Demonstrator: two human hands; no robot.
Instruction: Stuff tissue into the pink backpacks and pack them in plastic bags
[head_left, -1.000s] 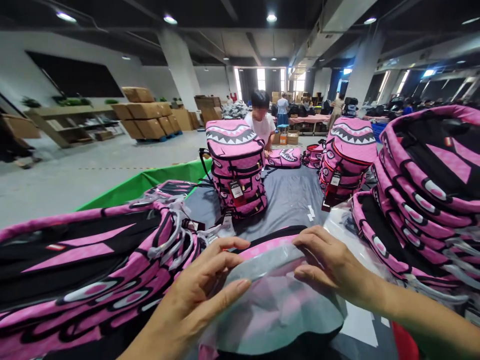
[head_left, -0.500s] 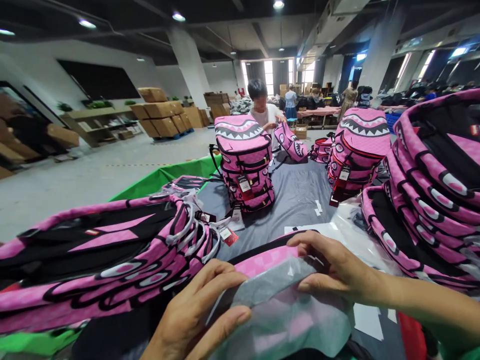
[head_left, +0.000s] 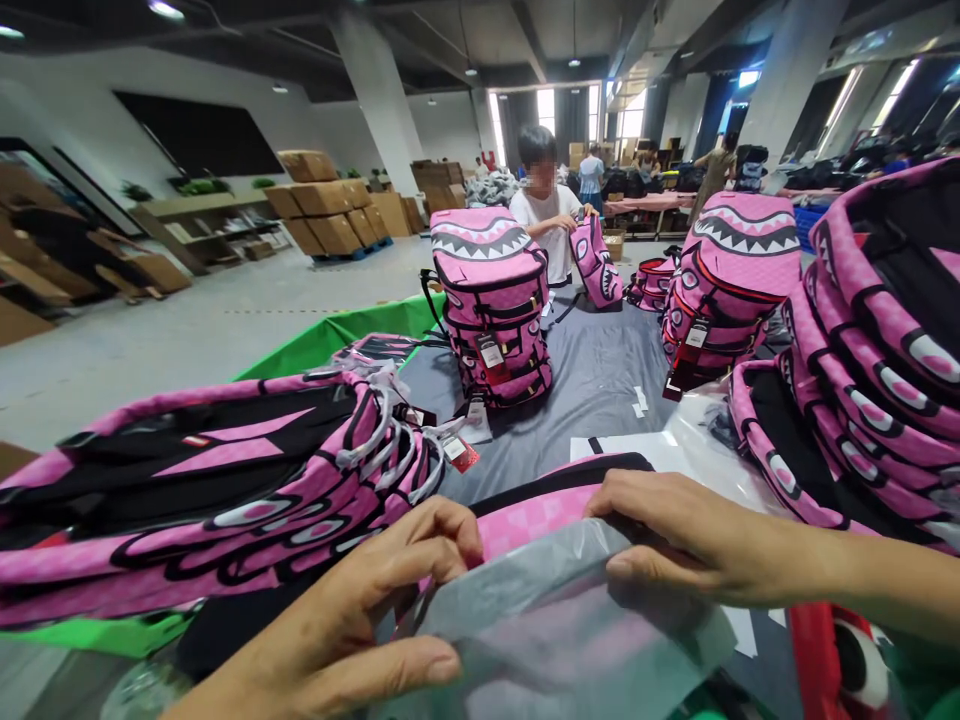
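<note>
Right in front of me lies a pink bag [head_left: 532, 520] with black trim, its lower part inside a translucent plastic bag [head_left: 547, 600]. My right hand [head_left: 667, 535] pinches the plastic's upper rim at the right, fingers behind it over the pink bag and thumb in front. At the left end of the opening, my left hand [head_left: 375, 600] has its fingers curled at the rim and its thumb stretched along the front of the plastic. Most of the pink bag's body shows only dimly through the plastic.
Pink backpacks are stacked at left [head_left: 247, 470] and right [head_left: 862, 400]. Two tagged backpacks [head_left: 491, 300] [head_left: 731, 270] stand upright on the grey-covered table [head_left: 585, 370]. Across it, a co-worker [head_left: 551, 215] handles a pink bag [head_left: 596, 260]. Cartons [head_left: 330, 215] are piled behind.
My left hand has shifted left and its thumb has spread from its fingers. The plastic rim looks pulled wider. The co-worker's pink bag hangs more upright, and my view has tilted slightly.
</note>
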